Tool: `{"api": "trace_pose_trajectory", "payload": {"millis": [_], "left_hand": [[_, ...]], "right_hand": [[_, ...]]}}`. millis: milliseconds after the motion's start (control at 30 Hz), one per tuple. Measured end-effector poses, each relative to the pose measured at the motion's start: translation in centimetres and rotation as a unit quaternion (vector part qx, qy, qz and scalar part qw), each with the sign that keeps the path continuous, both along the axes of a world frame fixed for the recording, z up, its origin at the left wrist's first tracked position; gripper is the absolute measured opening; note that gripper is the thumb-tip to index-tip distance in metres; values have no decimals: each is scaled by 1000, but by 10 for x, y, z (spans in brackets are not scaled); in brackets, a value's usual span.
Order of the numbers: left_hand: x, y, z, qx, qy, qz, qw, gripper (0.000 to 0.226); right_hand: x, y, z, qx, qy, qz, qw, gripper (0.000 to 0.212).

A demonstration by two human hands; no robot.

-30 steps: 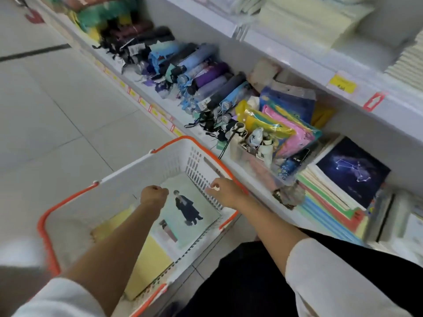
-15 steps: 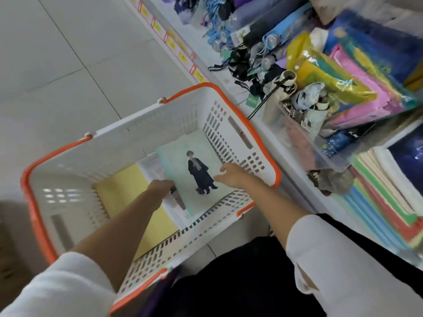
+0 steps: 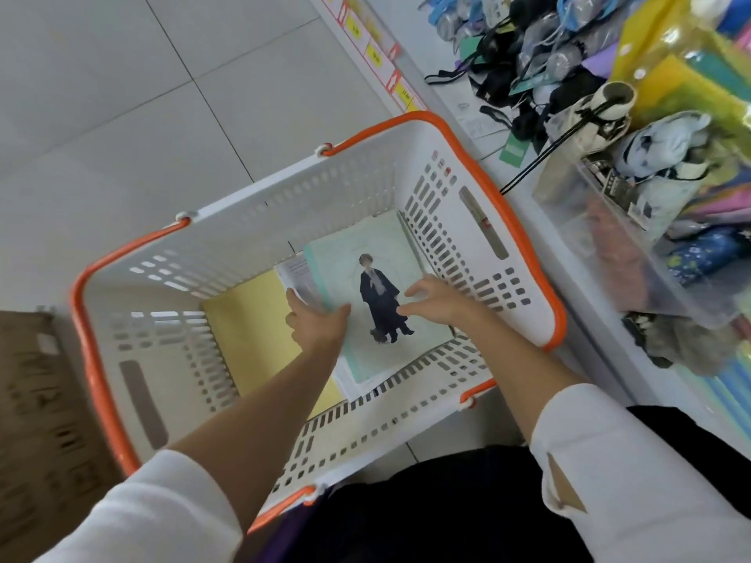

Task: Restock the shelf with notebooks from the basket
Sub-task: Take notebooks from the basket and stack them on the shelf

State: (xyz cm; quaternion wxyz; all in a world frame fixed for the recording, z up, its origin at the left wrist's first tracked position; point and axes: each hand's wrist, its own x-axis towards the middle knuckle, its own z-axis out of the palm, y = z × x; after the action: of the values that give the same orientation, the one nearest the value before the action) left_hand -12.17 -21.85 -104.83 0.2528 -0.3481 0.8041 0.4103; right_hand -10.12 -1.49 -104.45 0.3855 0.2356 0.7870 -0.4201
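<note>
Two hands in the basket [image 3: 345, 197], both on the same item. The basket is white plastic with an orange rim and stands on the tiled floor [image 3: 162, 95], just beside the shelf [image 3: 467, 115].

Contents: a pale green notebook [image 3: 337, 274] with a dark-coated figure on its cover lies on top, at the end of the basket nearest the shelf. A grey-white notebook [image 3: 296, 274] shows from under its left edge. A yellow notebook [image 3: 252, 331] lies flat on the basket bottom, to the left.

Left hand [image 3: 321, 325]: on the left edge of the green notebook. The thumb lies on the cover and the fingers reach past the edge onto the grey-white one. Cannot tell whether the grip is closed.

Right hand [image 3: 439, 304]: fingers spread and loosely bent, tips resting on the right part of the cover, gripping nothing.

The hands are apart, with the printed figure between them.

Shelf: folded umbrellas [image 3: 500, 75], a clear bin [image 3: 609, 245] and yellow price tags [image 3: 376, 56] along the front edge. A cardboard box [image 3: 32, 400] stands to the left of the basket.
</note>
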Motion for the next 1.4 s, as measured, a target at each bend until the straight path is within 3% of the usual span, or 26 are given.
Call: {"api": "trace_pose_trajectory", "payload": {"millis": [133,200,367,467,700,967,1133,1233,1333,1400], "left_hand": [[-3,-4,-4,20,3,63,998,52],[-9,-10,-5,41,-14,90,995,43],[-18,-13,11,116,-47,72,990,43],[-20,-1,34,124,7,46,991,39],[-26,27,104,136,129,-55,981,39],[-22,37,203,219,226,-118,942,33],[-14,54,273,269,249,-102,925,41],[-4,66,313,307,276,-87,907,52],[5,77,350,330,302,-114,887,47],[10,87,370,341,306,-124,880,45]], "right_hand": [[-4,-18,0,-66,-34,47,996,54],[-3,-24,-1,-63,-34,58,996,55],[1,-18,11,-89,-27,-41,995,61],[8,-11,30,-83,5,-106,991,64],[19,19,103,-28,42,-132,990,55],[41,21,190,-15,170,-198,965,70],[61,32,231,24,162,-255,953,60],[76,39,264,-15,189,-287,939,45],[96,49,310,87,275,-305,908,29],[118,56,346,159,347,-263,886,22]]}}
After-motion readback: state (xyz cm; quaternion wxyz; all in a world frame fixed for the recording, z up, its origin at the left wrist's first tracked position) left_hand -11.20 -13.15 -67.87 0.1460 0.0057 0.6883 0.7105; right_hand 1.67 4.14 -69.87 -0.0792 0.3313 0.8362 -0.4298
